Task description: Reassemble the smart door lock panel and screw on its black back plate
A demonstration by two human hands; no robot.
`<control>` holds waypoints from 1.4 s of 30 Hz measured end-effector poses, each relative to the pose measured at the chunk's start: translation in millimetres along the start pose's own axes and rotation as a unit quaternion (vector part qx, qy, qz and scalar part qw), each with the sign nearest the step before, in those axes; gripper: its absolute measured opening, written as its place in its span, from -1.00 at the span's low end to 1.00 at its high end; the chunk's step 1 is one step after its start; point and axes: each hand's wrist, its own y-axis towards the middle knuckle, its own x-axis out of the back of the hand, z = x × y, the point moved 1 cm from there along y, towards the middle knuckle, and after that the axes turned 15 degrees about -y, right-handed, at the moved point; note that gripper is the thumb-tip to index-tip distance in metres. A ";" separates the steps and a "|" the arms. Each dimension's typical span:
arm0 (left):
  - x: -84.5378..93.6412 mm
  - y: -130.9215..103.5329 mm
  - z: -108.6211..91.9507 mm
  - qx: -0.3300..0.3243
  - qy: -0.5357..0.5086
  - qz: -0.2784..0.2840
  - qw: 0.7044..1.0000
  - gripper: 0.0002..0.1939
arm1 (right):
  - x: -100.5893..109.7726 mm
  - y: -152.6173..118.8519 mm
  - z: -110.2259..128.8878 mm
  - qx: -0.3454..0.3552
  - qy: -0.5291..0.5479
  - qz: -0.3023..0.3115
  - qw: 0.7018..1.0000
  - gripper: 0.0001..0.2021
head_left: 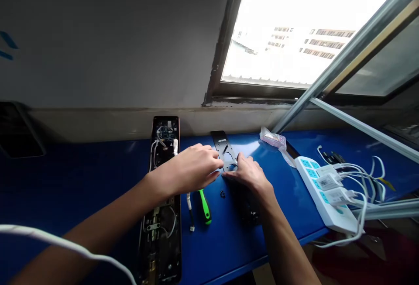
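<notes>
A long black metal plate [225, 147] with holes lies on the blue table. My right hand [250, 173] is at its near end, thumb and fingers closed on the edge beside a round hole. Over the plate's left side is my left hand [199, 165], fingers curled toward its surface; whatever they pinch is too small to make out. Below my left hand rests a green and black screwdriver [205, 207], its shaft hidden. Small dark screws [222, 193] sit in a little heap between my hands. A black part [250, 215] is partly covered by my right wrist.
Left of the screwdriver stands a long opened device housing [175, 241] with wires and circuit boards. A white cable with a connector [190, 208] lies alongside. To the right are a white power strip [319, 197] with plugged-in adapters, a plastic bag [273, 139] and a metal frame bar [307, 95].
</notes>
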 end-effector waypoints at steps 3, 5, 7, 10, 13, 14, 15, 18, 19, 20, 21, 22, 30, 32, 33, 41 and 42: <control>-8.9 16.8 -0.6 0.006 0.032 0.037 0.999 -0.86 | -1.2 0.9 -4.6 -0.004 0.028 0.025 0.999 -0.33; -13.5 23.5 0.2 0.013 0.040 0.055 0.998 -0.85 | -0.8 2.7 -8.2 -0.006 0.051 0.039 0.998 -0.31; -16.4 27.3 1.8 0.018 0.037 0.067 0.997 -0.85 | -0.8 4.6 -11.7 -0.010 0.072 0.052 0.996 -0.26; -17.1 28.9 4.7 0.019 0.035 0.067 0.997 -0.83 | -2.4 7.2 -16.0 -0.009 0.099 0.068 0.993 -0.27; -14.7 26.5 5.3 0.038 0.032 0.071 0.996 -0.79 | -6.6 11.5 -19.6 0.003 0.126 0.078 0.989 -0.54; -13.3 24.9 4.6 0.053 0.033 0.078 0.995 -0.77 | -8.3 13.4 -21.0 0.007 0.138 0.077 0.987 -0.61; -11.6 22.7 3.5 0.069 0.032 0.086 0.993 -0.73 | -10.0 15.4 -22.4 0.011 0.153 0.075 0.985 -0.63; -4.6 12.9 -0.3 0.110 0.021 0.101 0.989 -0.68 | -12.2 18.9 -26.1 0.022 0.211 0.062 0.975 -0.63; -1.3 8.6 -0.7 0.115 0.012 0.096 0.989 -0.68 | -11.3 18.4 -26.6 0.028 0.233 0.056 0.970 -0.67; 2.5 3.7 -0.2 0.115 0.000 0.086 0.990 -0.68 | -9.6 17.0 -26.5 0.038 0.258 0.049 0.964 -0.71; 6.9 -1.7 1.3 0.112 -0.016 0.075 0.991 -0.68 | -7.0 14.8 -25.8 0.050 0.283 0.041 0.957 -0.76; 11.7 -7.5 3.9 0.106 -0.036 0.061 0.992 -0.67 | -3.5 12.0 -24.3 0.065 0.311 0.032 0.948 -0.79; 41.3 -54.8 40.2 0.132 -0.146 -0.278 0.940 -0.65 | 32.4 -0.4 10.2 0.184 0.554 0.075 0.808 -0.60; 35.6 -64.3 51.5 0.172 -0.147 -0.422 0.878 -0.60 | 38.2 0.2 22.0 0.201 0.582 0.092 0.783 -0.60; 30.6 -68.3 58.0 0.191 -0.165 -0.476 0.843 -0.59 | 39.9 0.2 27.8 0.208 0.591 0.100 0.773 -0.60; 3.7 -80.2 93.0 0.184 -0.503 -0.606 0.588 -0.62 | 34.6 -6.0 62.7 0.251 0.599 0.166 0.742 -0.62; 4.7 -79.4 91.0 0.188 -0.528 -0.593 0.577 -0.64 | 34.2 -7.4 66.3 0.256 0.600 0.172 0.738 -0.62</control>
